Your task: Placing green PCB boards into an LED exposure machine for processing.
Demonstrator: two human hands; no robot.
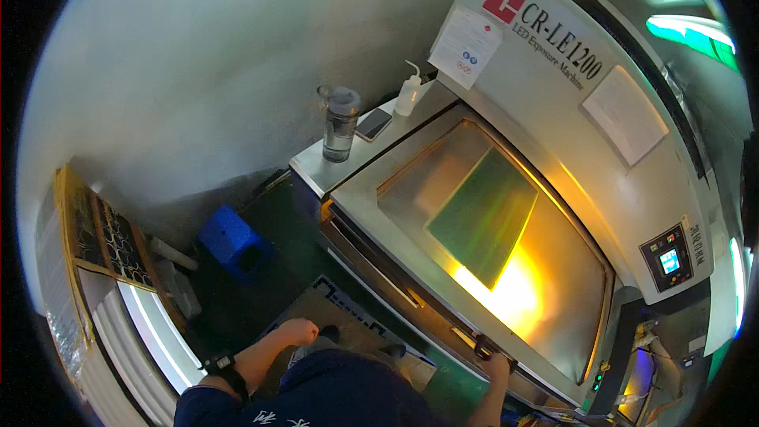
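Note:
My right hand is closed round a black handle on the front edge of the large grey exposure machine. In front of my body, away from the machine, my left hand is curled into a loose fist, and nothing shows in it. A flat green rectangular panel lies on the machine's shiny bed, beyond my right hand. Bright yellow light glares across the bed at the panel's near corner.
On the machine's left ledge stand a lidded water bottle, a phone and a white squeeze bottle. A small lit control screen is at the right. On the floor sits a blue plastic stool. White-edged stacked boards lean at left.

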